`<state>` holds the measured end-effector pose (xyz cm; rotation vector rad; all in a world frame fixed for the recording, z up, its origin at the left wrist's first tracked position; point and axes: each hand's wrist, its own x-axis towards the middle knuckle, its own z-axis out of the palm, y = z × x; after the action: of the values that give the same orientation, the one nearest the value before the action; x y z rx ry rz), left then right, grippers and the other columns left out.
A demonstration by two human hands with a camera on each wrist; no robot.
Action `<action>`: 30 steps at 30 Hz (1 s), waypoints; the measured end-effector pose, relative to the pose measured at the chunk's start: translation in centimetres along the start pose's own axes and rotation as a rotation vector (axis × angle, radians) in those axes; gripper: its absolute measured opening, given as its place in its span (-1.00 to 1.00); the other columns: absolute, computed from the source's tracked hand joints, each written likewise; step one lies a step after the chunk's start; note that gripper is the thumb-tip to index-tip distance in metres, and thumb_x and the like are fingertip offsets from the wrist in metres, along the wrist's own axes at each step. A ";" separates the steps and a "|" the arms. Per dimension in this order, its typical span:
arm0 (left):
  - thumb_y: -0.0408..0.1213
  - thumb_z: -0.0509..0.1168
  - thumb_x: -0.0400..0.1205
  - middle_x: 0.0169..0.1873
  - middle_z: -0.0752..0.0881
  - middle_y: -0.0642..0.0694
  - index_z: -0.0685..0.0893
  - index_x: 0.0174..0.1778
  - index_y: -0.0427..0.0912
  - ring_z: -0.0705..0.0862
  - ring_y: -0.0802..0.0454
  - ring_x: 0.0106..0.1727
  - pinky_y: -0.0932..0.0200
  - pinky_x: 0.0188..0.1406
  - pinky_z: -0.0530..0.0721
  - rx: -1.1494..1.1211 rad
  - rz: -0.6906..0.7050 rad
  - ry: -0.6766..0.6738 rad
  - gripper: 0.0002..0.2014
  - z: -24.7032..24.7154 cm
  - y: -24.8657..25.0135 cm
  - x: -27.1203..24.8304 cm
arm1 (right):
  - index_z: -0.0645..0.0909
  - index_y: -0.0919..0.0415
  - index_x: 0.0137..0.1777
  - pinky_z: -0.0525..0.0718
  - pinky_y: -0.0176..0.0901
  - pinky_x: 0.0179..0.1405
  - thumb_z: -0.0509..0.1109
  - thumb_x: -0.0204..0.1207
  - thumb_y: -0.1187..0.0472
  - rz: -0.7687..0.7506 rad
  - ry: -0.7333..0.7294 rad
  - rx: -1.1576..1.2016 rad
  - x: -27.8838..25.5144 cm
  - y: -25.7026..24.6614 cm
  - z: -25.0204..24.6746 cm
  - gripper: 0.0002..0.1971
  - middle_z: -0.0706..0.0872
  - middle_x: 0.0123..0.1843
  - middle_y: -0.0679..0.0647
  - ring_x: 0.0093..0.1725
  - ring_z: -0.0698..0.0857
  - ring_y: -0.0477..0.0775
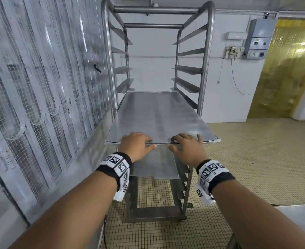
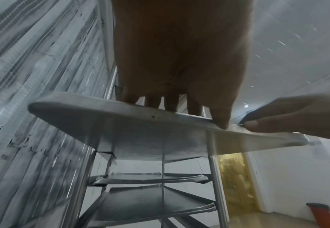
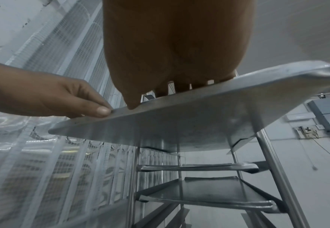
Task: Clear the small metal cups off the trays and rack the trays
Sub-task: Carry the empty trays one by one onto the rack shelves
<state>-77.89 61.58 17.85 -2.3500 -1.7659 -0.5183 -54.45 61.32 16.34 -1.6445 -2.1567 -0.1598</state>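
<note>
A flat, bare metal tray (image 1: 159, 114) lies half inside the steel rack (image 1: 106, 51), its near end sticking out toward me. My left hand (image 1: 137, 142) grips the near edge left of centre, fingers on top and thumb at the rim. My right hand (image 1: 185, 146) grips the same edge just to the right, in the same way. From below, the tray (image 2: 150, 138) rests on the side runners, and the left hand (image 2: 179, 61) and right hand (image 3: 169, 46) both lie over its rim. Two more trays (image 3: 199, 192) sit on lower runners. No small cups are in view.
A mesh-panelled wall (image 1: 40, 87) stands close on the rack's left. Empty runners (image 1: 187, 69) fill the rack's upper levels. A yellow strip-curtain doorway (image 1: 288, 69) and a wall switch box (image 1: 259, 38) are at right. There is tiled floor (image 1: 255, 159) around, and a steel surface's corner (image 1: 300, 221) at lower right.
</note>
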 end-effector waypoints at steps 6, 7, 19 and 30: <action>0.33 -0.01 0.72 0.43 0.61 0.13 0.61 0.45 0.20 0.46 0.02 0.52 -0.27 0.50 0.24 0.071 -0.022 0.080 -0.47 2.1 0.5 -0.9 | 0.62 -0.17 0.41 0.06 0.34 0.64 0.08 0.69 -0.30 -0.052 0.115 -0.019 -0.1 0.6 2.0 -0.54 0.62 0.47 -0.17 0.53 0.48 -0.02; 0.33 -0.03 0.72 0.46 0.59 0.15 0.59 0.47 0.22 0.44 0.04 0.54 -0.33 0.54 0.18 0.080 -0.035 0.091 -0.47 2.4 0.4 -0.8 | 0.61 -0.17 0.41 0.09 0.33 0.63 0.07 0.70 -0.29 -0.060 0.124 -0.020 0.2 0.7 2.3 -0.54 0.62 0.48 -0.17 0.54 0.48 -0.02; 0.29 0.03 0.70 0.34 0.71 0.13 0.73 0.30 0.19 0.56 0.00 0.43 -0.30 0.43 0.27 0.034 -0.017 0.236 -0.51 5.4 -2.2 4.4 | 0.72 -0.12 0.29 0.43 0.20 0.36 0.10 0.69 -0.23 -0.083 0.325 -0.029 5.5 2.3 5.9 -0.56 0.75 0.33 -0.11 0.36 0.64 0.03; 0.36 0.01 0.61 0.20 0.79 0.16 0.82 0.12 0.19 0.67 0.07 0.30 -0.16 0.24 0.41 -0.027 -0.039 0.343 -0.45 8.7 -4.0 13.3 | 0.75 -0.15 0.22 0.28 0.05 0.36 0.17 0.69 -0.25 -0.100 0.362 0.032 14.0 6.1 8.4 -0.61 0.76 0.27 -0.21 0.33 0.63 -0.04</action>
<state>-76.88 77.53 14.32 -2.0905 -1.6547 -0.8955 -53.81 78.50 13.33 -1.3682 -1.9518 -0.4159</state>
